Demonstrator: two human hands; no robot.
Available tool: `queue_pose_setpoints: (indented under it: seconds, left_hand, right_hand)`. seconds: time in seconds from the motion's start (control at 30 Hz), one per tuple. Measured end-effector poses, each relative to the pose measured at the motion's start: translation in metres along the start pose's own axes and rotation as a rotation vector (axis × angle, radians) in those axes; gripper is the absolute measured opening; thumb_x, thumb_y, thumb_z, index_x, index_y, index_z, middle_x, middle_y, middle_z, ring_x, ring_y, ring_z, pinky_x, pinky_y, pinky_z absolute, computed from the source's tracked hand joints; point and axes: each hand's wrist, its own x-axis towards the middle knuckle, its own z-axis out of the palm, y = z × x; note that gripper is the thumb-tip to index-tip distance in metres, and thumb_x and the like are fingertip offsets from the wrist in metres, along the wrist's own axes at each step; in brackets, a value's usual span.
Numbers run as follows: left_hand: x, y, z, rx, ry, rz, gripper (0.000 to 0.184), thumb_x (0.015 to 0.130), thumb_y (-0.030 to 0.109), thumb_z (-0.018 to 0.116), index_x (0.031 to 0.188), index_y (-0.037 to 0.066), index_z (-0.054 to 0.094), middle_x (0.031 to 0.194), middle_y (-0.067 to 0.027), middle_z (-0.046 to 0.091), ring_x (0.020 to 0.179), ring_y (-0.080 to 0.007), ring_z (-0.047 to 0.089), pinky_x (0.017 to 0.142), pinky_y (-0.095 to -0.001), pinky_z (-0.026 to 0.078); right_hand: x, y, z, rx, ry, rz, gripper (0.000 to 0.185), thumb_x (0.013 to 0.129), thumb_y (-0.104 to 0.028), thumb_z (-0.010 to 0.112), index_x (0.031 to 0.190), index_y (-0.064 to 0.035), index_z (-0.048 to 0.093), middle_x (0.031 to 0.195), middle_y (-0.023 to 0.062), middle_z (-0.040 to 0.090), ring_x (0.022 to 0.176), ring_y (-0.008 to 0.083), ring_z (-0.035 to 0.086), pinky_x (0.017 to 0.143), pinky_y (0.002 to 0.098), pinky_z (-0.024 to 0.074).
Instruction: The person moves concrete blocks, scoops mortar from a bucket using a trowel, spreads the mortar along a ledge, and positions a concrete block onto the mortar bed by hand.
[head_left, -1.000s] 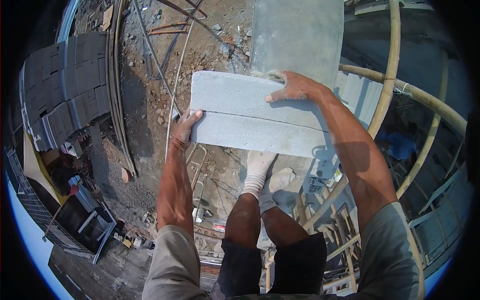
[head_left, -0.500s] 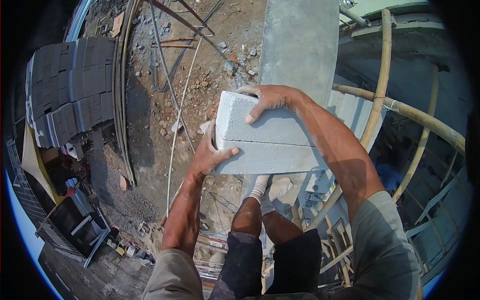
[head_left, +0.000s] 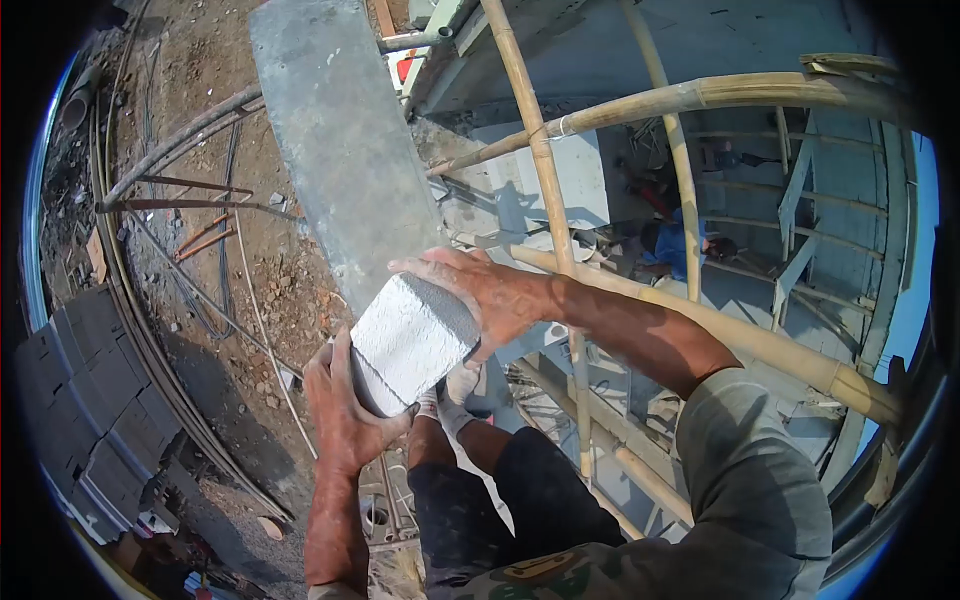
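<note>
Block (head_left: 415, 345) partly hid the feet (head_left: 460, 384) on my feed; I could not resolve hands of the shaded co-worker (head_left: 672, 245).

L hand (head_left: 345, 412), R hand (head_left: 497, 292) curled.

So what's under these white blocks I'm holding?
Past the lower edge of the white blocks, held between your left hand and right hand, parts of your socked feet show. The blocks cover whatever is directly beneath, so I can't tell.

Bamboo poles (head_left: 541, 160) crossed; person (head_left: 667, 243) in blue behind them.
</note>
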Motion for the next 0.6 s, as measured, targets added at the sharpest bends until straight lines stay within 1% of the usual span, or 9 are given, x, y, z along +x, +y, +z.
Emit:
queue_pose_setpoints:
  seconds: [0.03, 0.13, 0.17, 0.27, 0.3, 0.4, 0.43, 0.5, 0.6]
  left_hand:
    - [0.008, 0.007, -0.017, 0.076, -0.013, 0.058, 0.114, 0.045, 0.033, 0.081, 0.143, 0.002, 0.033, 0.129, -0.0237, 0.047, 0.116, -0.0417, 0.046, 0.1, -0.0504, 0.036]
    - [0.041, 0.028, -0.063, 0.254, -0.088, 0.279, 0.116, 0.045, 0.031, 0.082, 0.146, 0.004, 0.03, 0.129, -0.0233, 0.047, 0.117, -0.0413, 0.045, 0.1, -0.0505, 0.037]
    - [0.049, 0.034, -0.068, 0.297, -0.094, 0.316, 0.116, 0.045, 0.029, 0.082, 0.145, 0.004, 0.03, 0.129, -0.0233, 0.047, 0.117, -0.0414, 0.045, 0.1, -0.0505, 0.037]
    - [0.062, 0.046, -0.072, 0.391, -0.128, 0.397, 0.115, 0.042, 0.024, 0.082, 0.144, 0.006, 0.032, 0.13, -0.022, 0.045, 0.118, -0.0414, 0.044, 0.101, -0.0504, 0.035]
    - [0.066, 0.045, -0.067, 0.405, -0.15, 0.409, 0.115, 0.042, 0.022, 0.082, 0.144, 0.007, 0.033, 0.13, -0.021, 0.044, 0.12, -0.0411, 0.043, 0.103, -0.0506, 0.034]
    - [0.073, 0.048, -0.052, 0.448, -0.221, 0.412, 0.114, 0.041, 0.018, 0.083, 0.143, 0.008, 0.034, 0.131, -0.0194, 0.043, 0.123, -0.0406, 0.041, 0.105, -0.0505, 0.032]
    - [0.075, 0.05, -0.047, 0.459, -0.245, 0.407, 0.113, 0.041, 0.017, 0.084, 0.143, 0.008, 0.034, 0.132, -0.0191, 0.043, 0.123, -0.0406, 0.04, 0.105, -0.0504, 0.032]
    - [0.075, 0.052, -0.041, 0.452, -0.213, 0.401, 0.113, 0.042, 0.016, 0.084, 0.142, 0.009, 0.034, 0.132, -0.0187, 0.042, 0.124, -0.0405, 0.04, 0.106, -0.0506, 0.032]
    - [0.066, 0.048, -0.038, 0.455, -0.189, 0.36, 0.113, 0.042, 0.017, 0.085, 0.143, 0.009, 0.033, 0.133, -0.0182, 0.042, 0.126, -0.0399, 0.039, 0.109, -0.0512, 0.029]
  right_hand:
    - [-0.012, -0.005, 0.0, -0.032, 0.082, 0.017, 0.136, 0.047, -0.032, 0.093, 0.154, -0.0179, 0.011, 0.139, 0.0203, 0.035, 0.134, 0.0403, 0.032, 0.107, 0.0526, 0.0284]
    - [-0.026, -0.015, 0.007, 0.106, 0.41, -0.09, 0.133, 0.044, -0.027, 0.092, 0.151, -0.0119, 0.015, 0.139, 0.0218, 0.034, 0.131, 0.0404, 0.034, 0.107, 0.0468, 0.0324]
    - [-0.031, -0.017, 0.011, 0.087, 0.479, -0.113, 0.132, 0.046, -0.027, 0.092, 0.15, -0.0085, 0.014, 0.137, 0.0223, 0.035, 0.13, 0.0417, 0.035, 0.108, 0.044, 0.0333]
    - [-0.039, 0.001, 0.044, 0.17, 0.65, -0.148, 0.133, 0.047, -0.029, 0.092, 0.15, -0.0098, 0.011, 0.137, 0.023, 0.035, 0.131, 0.0422, 0.035, 0.11, 0.0455, 0.0315]
    - [-0.043, 0.005, 0.054, 0.097, 0.676, -0.082, 0.134, 0.048, -0.03, 0.093, 0.151, -0.009, 0.008, 0.14, 0.0247, 0.034, 0.131, 0.0423, 0.035, 0.111, 0.0463, 0.0301]
    - [-0.039, 0.028, 0.088, 0.17, 0.761, -0.069, 0.134, 0.05, -0.03, 0.092, 0.151, -0.0066, 0.007, 0.144, 0.0269, 0.03, 0.133, 0.0427, 0.034, 0.112, 0.0472, 0.028]
    - [-0.041, 0.032, 0.092, 0.17, 0.763, -0.08, 0.135, 0.05, -0.031, 0.092, 0.151, -0.0059, 0.006, 0.144, 0.0276, 0.028, 0.134, 0.0429, 0.033, 0.112, 0.0473, 0.0271]
    - [-0.044, 0.033, 0.094, 0.174, 0.761, -0.101, 0.136, 0.051, -0.032, 0.092, 0.151, -0.0043, 0.005, 0.146, 0.029, 0.025, 0.135, 0.0431, 0.031, 0.113, 0.0474, 0.0255]
    - [-0.051, 0.023, 0.087, 0.183, 0.684, -0.039, 0.138, 0.051, -0.033, 0.092, 0.151, -0.0041, 0.002, 0.147, 0.0303, 0.022, 0.138, 0.0445, 0.026, 0.115, 0.0463, 0.0242]
